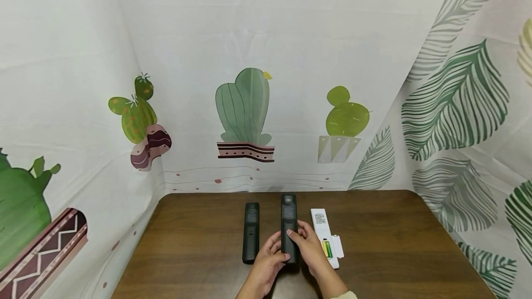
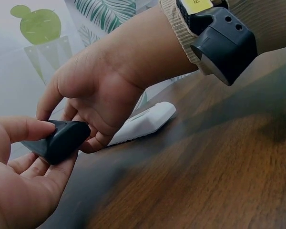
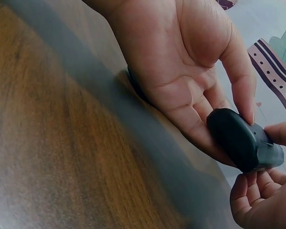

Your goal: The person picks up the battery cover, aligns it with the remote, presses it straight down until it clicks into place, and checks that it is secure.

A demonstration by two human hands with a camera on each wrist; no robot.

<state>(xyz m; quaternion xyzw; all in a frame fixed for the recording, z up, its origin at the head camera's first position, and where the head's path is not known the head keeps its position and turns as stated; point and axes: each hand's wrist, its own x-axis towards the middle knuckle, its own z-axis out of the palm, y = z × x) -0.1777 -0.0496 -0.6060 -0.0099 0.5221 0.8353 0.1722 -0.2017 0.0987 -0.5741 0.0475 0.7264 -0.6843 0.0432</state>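
Both hands hold a black remote control (image 1: 288, 216) with its back facing up, lifted off the table. My left hand (image 1: 266, 266) grips its near end, the thumb on top and the fingers underneath at the left side. My right hand (image 1: 309, 247) holds the right side, its thumb pressed on the back of the lower half. In the left wrist view the near end of the black remote (image 2: 66, 140) sits between left hand (image 2: 24, 186) and right hand (image 2: 102, 90). The right wrist view shows a fine seam near the thumbs on the remote (image 3: 238, 138).
Left of the hands lies a second black remote (image 1: 250, 230), back up. To the right, a white remote (image 1: 320, 220) lies with its compartment open and batteries (image 1: 327, 248) showing. Its white cover (image 1: 338, 246) is beside it. A printed cloth (image 1: 187, 59) hangs behind the wooden table (image 1: 191, 243).
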